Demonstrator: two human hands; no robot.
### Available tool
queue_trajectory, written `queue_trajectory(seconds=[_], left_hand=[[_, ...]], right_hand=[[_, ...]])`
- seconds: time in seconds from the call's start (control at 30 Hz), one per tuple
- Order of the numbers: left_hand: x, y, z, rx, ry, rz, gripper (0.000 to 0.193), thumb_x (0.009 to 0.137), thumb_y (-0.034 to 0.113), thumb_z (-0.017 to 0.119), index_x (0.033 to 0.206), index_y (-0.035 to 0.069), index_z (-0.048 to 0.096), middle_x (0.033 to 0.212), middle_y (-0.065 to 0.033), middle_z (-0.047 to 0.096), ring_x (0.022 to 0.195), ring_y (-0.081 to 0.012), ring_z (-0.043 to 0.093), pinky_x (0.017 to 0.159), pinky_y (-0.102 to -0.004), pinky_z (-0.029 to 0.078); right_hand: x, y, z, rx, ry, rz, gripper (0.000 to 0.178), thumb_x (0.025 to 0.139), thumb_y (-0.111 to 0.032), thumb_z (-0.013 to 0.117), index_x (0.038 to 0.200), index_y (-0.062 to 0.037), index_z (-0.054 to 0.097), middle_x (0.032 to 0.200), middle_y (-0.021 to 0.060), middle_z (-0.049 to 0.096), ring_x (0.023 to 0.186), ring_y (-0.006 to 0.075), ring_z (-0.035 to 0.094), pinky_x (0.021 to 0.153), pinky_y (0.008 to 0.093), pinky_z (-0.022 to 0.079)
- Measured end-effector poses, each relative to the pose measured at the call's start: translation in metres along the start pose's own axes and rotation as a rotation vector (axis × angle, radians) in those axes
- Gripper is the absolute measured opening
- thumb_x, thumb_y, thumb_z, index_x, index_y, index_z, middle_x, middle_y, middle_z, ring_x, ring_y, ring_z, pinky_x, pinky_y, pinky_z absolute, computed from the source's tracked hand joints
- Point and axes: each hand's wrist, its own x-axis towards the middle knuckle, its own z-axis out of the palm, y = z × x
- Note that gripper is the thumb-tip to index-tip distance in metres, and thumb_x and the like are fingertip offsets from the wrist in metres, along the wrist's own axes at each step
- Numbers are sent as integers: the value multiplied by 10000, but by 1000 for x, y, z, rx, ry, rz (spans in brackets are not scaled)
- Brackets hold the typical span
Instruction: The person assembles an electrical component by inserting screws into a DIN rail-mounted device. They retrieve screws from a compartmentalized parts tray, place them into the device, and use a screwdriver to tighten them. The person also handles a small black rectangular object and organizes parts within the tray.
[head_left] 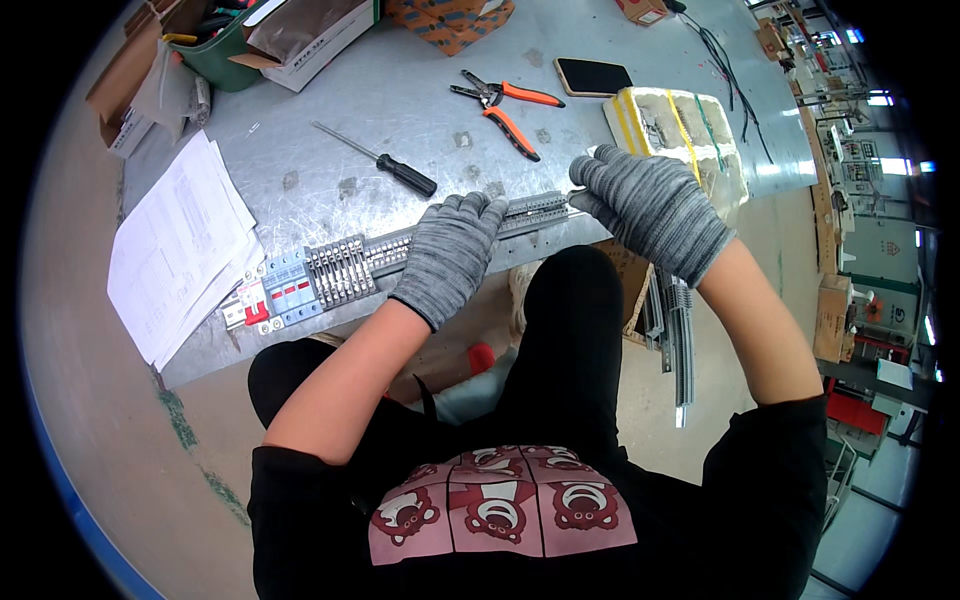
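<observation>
A long metal mounting rail (385, 250) lies along the near edge of the grey metal table (340, 180). It carries circuit breakers with red and blue parts (272, 295) at its left end and a row of grey terminal blocks (340, 270) beside them. My left hand (452, 255), in a grey knit glove, presses down on the middle of the rail. My right hand (650, 205), gloved the same, pinches the grey terminal blocks (535, 207) at the rail's right end.
A black-handled screwdriver (385, 163), orange-handled pliers (505, 105) and a dark phone (592, 76) lie further back. White paper sheets (175, 250) sit at the left, a white foam box (675, 125) at the right. Cardboard boxes and a green bin (215, 55) stand behind. Spare rails (680, 340) lean below the table.
</observation>
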Motion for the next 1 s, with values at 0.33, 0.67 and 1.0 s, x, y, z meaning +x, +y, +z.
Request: queue_trajectory(seconds=[0.33, 0.67, 1.0], left_hand=[[1, 2, -1, 5, -31, -5, 469, 887, 260, 582, 1322, 97, 511, 1226, -133, 564, 1106, -282, 550, 959, -393, 442], [0, 2, -2, 16, -34, -17, 469, 886, 268, 587, 1320, 105, 518, 1229, -122, 567, 1102, -276, 556, 951, -390, 445], [-2, -2, 2, 11, 13, 5, 502, 865, 263, 603, 1334, 109, 512, 1259, -130, 564, 1120, -277, 553, 974, -382, 437]], right_hand=[[-2, 5, 5, 40, 41, 13, 570, 867, -174, 664, 1396, -164, 453, 1064, 134, 623, 931, 299, 649, 792, 372, 548], [3, 9, 14, 31, 133, -102, 481, 871, -113, 652, 1326, -177, 510, 1066, 115, 620, 841, 280, 659, 753, 379, 567], [8, 13, 6, 180, 6, -131, 515, 908, -294, 633, 1371, -141, 467, 1271, 156, 548, 1010, 317, 655, 842, 382, 550]])
